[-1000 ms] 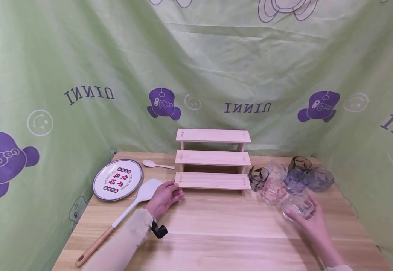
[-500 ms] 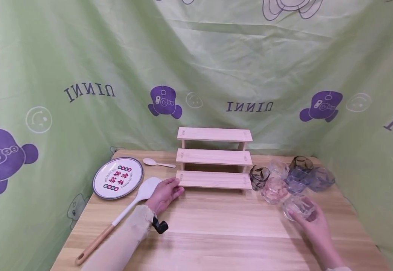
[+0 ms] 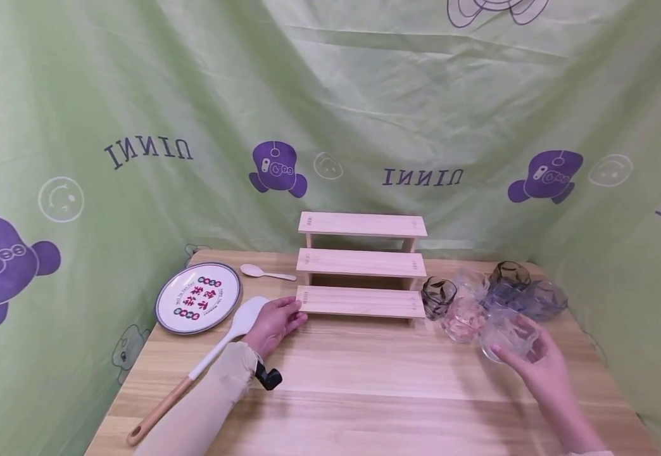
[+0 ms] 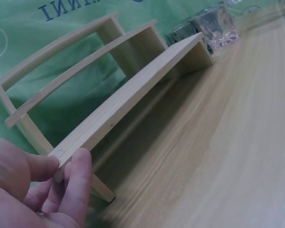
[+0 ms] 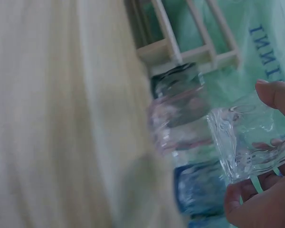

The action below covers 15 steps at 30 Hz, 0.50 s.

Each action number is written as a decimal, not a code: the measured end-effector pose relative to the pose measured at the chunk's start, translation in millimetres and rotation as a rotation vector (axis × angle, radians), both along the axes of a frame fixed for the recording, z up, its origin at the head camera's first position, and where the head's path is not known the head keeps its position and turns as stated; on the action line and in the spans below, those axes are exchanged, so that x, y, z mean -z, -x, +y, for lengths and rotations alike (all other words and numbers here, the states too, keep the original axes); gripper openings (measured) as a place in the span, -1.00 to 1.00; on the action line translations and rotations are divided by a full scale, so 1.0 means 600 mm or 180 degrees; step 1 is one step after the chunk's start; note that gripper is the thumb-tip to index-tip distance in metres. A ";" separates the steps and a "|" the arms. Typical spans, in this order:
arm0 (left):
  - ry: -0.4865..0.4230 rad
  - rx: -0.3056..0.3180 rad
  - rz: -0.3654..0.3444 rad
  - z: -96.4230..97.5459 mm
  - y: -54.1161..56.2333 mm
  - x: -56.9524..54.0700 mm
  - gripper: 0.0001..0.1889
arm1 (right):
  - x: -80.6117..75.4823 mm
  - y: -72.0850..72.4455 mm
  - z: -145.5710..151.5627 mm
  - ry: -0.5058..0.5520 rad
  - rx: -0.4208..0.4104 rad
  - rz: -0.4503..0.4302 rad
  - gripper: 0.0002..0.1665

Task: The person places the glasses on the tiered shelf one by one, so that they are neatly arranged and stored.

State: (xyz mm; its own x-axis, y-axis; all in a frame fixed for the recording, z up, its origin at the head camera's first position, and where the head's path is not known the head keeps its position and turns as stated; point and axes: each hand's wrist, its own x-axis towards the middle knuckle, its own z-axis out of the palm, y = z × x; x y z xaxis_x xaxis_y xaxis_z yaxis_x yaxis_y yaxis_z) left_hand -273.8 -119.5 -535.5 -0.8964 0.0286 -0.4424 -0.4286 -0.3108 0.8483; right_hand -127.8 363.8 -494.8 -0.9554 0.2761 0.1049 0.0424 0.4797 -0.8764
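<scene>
A three-step wooden display stand stands against the curtain. My left hand is at the left end of its lowest step; in the left wrist view the thumb and fingers pinch that corner. My right hand grips a clear glass cup by its sides, and the right wrist view shows its base lifted off the tabletop. Close behind it are a pink cup, a dark grey cup beside the stand, another clear cup, a smoky brown cup and bluish cups.
On the left of the wooden table lie a round plate with red lettering, a small white spoon and a long spatula with a wooden handle end. A green curtain hangs around the back and sides.
My right hand has raised the clear cup from the tabletop and tilted it slightly. My left hand stays on the stand's corner. The head view has shifted a little.
</scene>
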 end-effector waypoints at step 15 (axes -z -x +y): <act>0.0029 -0.0009 0.0073 0.000 -0.001 0.001 -0.60 | -0.122 0.074 -0.108 -0.0096 -0.0791 0.0298 -0.01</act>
